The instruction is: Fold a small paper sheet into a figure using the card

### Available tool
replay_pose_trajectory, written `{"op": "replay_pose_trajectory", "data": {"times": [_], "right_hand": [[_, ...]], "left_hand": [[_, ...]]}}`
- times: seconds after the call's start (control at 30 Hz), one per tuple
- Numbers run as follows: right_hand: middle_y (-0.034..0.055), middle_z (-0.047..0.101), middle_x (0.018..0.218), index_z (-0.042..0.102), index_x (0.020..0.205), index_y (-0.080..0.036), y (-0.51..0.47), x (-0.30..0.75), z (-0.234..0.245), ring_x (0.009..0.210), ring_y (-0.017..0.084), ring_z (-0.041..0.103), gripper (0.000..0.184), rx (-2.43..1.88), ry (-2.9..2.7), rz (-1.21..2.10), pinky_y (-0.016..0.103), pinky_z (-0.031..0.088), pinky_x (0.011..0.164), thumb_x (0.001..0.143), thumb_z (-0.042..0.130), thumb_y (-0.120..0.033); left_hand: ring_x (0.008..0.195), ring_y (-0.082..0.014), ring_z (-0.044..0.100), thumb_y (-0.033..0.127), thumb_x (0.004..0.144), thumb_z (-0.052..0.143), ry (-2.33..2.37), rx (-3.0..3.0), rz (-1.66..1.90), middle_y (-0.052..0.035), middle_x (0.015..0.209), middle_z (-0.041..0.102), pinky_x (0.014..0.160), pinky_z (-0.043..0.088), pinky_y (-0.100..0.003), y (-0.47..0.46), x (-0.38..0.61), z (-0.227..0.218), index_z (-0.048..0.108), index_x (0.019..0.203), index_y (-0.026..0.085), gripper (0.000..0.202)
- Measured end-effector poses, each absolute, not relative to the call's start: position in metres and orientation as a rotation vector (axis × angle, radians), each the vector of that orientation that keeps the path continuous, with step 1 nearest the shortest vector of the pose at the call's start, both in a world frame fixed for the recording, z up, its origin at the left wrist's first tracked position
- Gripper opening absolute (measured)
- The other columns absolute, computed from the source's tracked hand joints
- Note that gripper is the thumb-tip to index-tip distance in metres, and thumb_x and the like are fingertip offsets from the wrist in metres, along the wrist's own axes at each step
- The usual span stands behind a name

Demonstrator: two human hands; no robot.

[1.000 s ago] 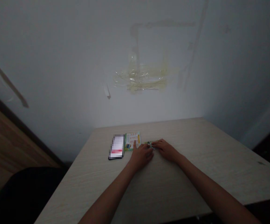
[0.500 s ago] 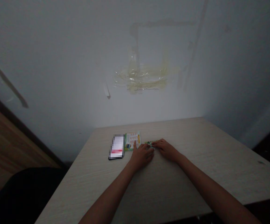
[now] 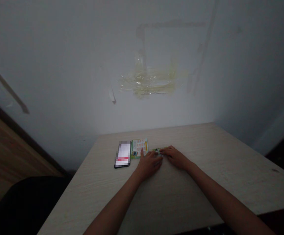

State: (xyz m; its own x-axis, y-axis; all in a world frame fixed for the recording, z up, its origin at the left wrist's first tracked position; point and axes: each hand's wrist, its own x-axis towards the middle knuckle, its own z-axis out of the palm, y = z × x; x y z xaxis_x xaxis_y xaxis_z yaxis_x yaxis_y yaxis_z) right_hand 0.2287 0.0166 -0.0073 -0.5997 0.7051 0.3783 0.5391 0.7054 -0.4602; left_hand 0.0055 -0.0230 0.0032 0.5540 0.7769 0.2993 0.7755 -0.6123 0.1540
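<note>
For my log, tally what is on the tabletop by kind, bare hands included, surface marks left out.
Hands: 2 (left hand, right hand)
Phone, screen pixelated: 1
Flat printed card or booklet: 1
Small green patterned piece: 1 visible, partly hidden by the hands; whether more lies beneath, I cannot tell
Total: 5 visible

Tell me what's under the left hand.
Part of the printed card and, seemingly, of a greenish piece. Whatever else the left hand covers cannot be seen.
</note>
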Motion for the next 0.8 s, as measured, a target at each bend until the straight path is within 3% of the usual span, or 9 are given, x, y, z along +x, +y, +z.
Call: {"op": "replay_pose_trajectory", "data": {"times": [0.23,0.53,0.8], "right_hand": [[0.0046,0.062,0.13,0.062,0.125,-0.024,0.017,0.2303,-0.0096,0.119,0.019,0.051,0.051,-0.962,-2.356,0.444,0.042,0.041,0.105,0.082,0.044,-0.002],[0.003,0.063,0.13,0.061,0.128,-0.026,0.0163,0.2292,-0.0064,0.118,0.02,0.051,0.057,-0.975,-2.362,0.456,0.042,0.04,0.106,0.079,0.046,-0.001],[0.0042,0.063,0.129,0.061,0.127,-0.026,0.0182,0.23,-0.0093,0.116,0.021,0.052,0.054,-0.963,-2.355,0.458,0.043,0.041,0.104,0.08,0.047,-0.003]], "left_hand": [[0.126,-0.0218,0.051,0.039,0.095,0.049,1.315,2.605,0.618,0.0002,0.133,0.059,0.115,-0.001,-0.066,-0.0175,-0.0004,0.0002,0.061,0.12,0.039,0.028],[0.125,-0.021,0.053,0.032,0.094,0.049,1.408,2.614,0.707,-0.0048,0.132,0.06,0.118,0.0,-0.061,-0.0144,0.0007,-0.0025,0.061,0.119,0.028,0.029],[0.129,-0.0253,0.047,0.031,0.093,0.052,1.459,2.644,0.74,-0.0046,0.122,0.066,0.114,-0.002,-0.069,-0.0137,0.0009,-0.0033,0.065,0.113,0.028,0.025]]}}
